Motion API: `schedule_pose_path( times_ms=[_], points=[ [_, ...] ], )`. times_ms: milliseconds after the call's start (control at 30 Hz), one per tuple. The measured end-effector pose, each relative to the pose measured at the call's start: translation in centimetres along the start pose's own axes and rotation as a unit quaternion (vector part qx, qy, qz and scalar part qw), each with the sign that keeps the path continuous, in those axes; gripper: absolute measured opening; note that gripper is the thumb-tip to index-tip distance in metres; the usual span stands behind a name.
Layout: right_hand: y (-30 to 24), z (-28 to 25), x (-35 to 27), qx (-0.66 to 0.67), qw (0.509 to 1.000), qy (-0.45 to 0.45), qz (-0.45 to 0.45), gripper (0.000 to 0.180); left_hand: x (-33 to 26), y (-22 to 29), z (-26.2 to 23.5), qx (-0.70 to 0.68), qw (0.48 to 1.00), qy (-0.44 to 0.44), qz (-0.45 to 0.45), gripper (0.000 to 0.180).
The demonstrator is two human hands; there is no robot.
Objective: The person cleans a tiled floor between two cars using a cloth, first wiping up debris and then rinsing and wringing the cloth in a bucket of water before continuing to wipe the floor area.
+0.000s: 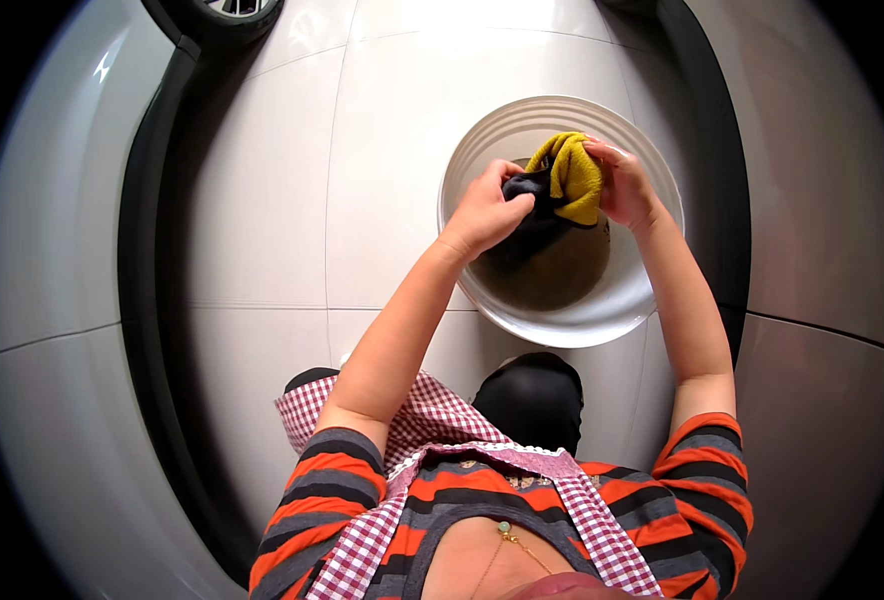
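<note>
Over a round white basin (652,265), both my hands hold a bunched cloth (574,178), yellow in one part and black in the other. Whether it is one two-sided piece or two pieces, I cannot tell. My left hand (487,210) is closed on the black part, thumb on top. At the yellow part's right edge, my right hand (624,185) has its fingers curled over the fabric. Murky brown water (552,275) lies in the basin below, and the dark part hangs down toward it.
Large pale tiles (262,220) cover the floor. A light-coloured car (62,220) with a black lower trim and a wheel (237,12) stands to my left. Another car's grey side (812,200) rises close beyond the basin on the right. My dark-clad knee (532,400) is just below the basin.
</note>
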State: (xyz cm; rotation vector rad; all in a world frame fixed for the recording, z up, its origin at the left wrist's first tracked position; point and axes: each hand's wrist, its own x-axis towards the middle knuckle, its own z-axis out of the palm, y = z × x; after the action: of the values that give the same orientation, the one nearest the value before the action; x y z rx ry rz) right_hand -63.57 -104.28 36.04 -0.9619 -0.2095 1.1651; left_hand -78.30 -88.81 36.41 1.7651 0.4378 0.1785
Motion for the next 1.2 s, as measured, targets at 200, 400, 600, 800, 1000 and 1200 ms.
schedule_pose_path(
  times_ms=[200,400,600,800,1000,1200],
  points=[
    [2.0,1.0,1.3,-0.417,0.908,0.034,-0.007,0.075,1.0,1.6,-1.5,-0.289,0.954,0.082,-0.018,0.013],
    [6.4,0.5,2.5,-0.563,0.815,-0.005,-0.138,0.082,1.1,1.4,-0.1,-0.228,0.973,0.04,-0.024,0.013],
    [7.0,-0.3,1.3,-0.5,0.801,0.07,-0.322,0.059,1.3,3.0,2.1,-0.188,0.98,-0.059,0.002,0.017],
    [9.6,-5.4,0.5,-0.457,0.825,0.233,-0.238,0.038,1.8,4.4,5.1,-0.336,0.934,-0.107,-0.052,0.019],
    [10.4,0.4,-0.9,-0.275,0.916,0.253,-0.149,0.022,1.7,3.2,4.9,-0.292,0.953,-0.066,-0.047,0.018],
    [11.8,-3.3,0.3,-0.423,0.88,0.179,-0.118,0.029,1.6,4.2,5.0,-0.395,0.906,-0.14,-0.062,0.022]
  ],
)
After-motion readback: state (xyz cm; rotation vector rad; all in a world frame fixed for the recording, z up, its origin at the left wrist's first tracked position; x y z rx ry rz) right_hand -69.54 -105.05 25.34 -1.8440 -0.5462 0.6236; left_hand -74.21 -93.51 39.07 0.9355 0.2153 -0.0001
